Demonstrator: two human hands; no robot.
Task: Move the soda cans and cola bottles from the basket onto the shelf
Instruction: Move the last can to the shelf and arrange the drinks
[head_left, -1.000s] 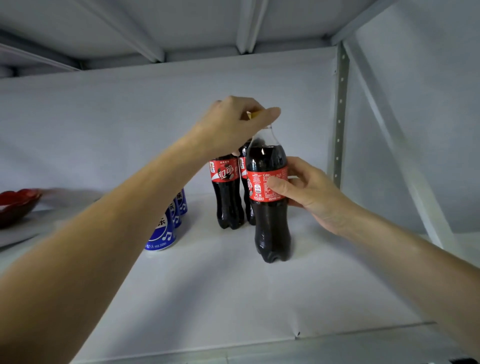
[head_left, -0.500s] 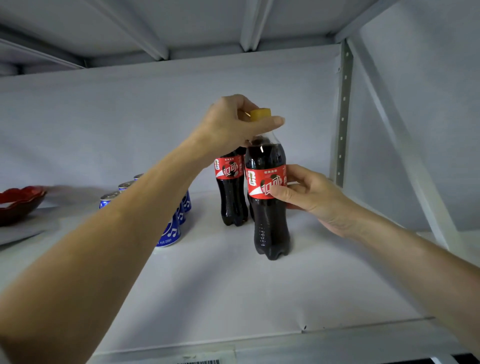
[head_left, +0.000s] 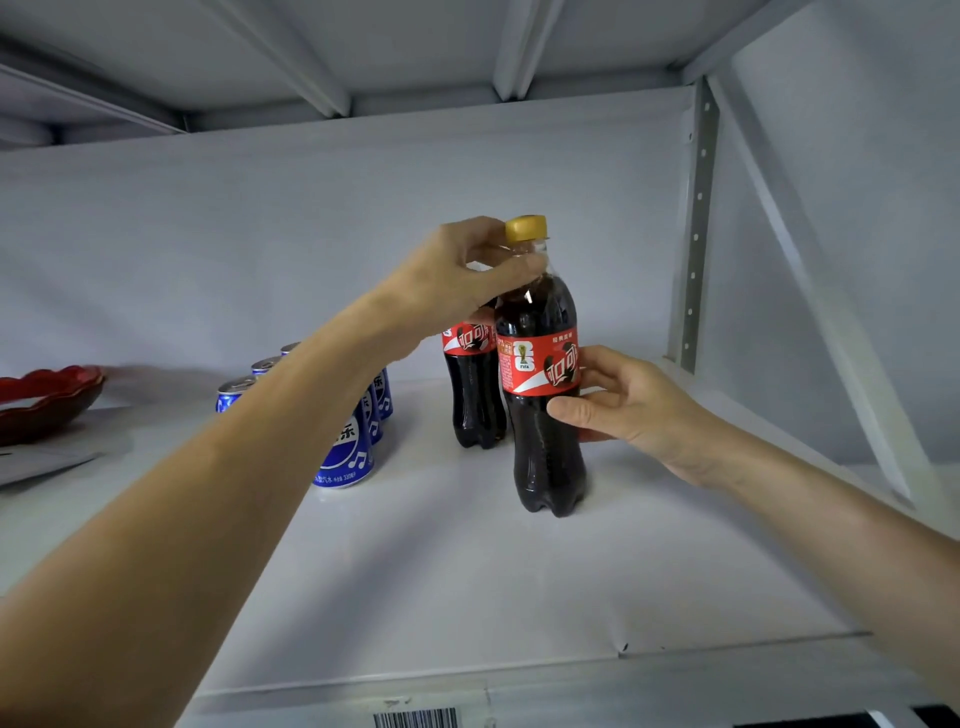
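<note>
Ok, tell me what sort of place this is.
Probably a shop or stockroom shelf: a white metal rack with a barcode tag on its front edge, with blue soda cans and cola bottles lined up.

Glossy clear plastic is seen in the front cola bottle (head_left: 545, 415) with its matt yellow cap (head_left: 526, 227) and slick red label (head_left: 537, 362), shiny printed metal in the blue soda cans (head_left: 345, 449), and smooth, matt painted metal in the white shelf (head_left: 441, 571).
</note>
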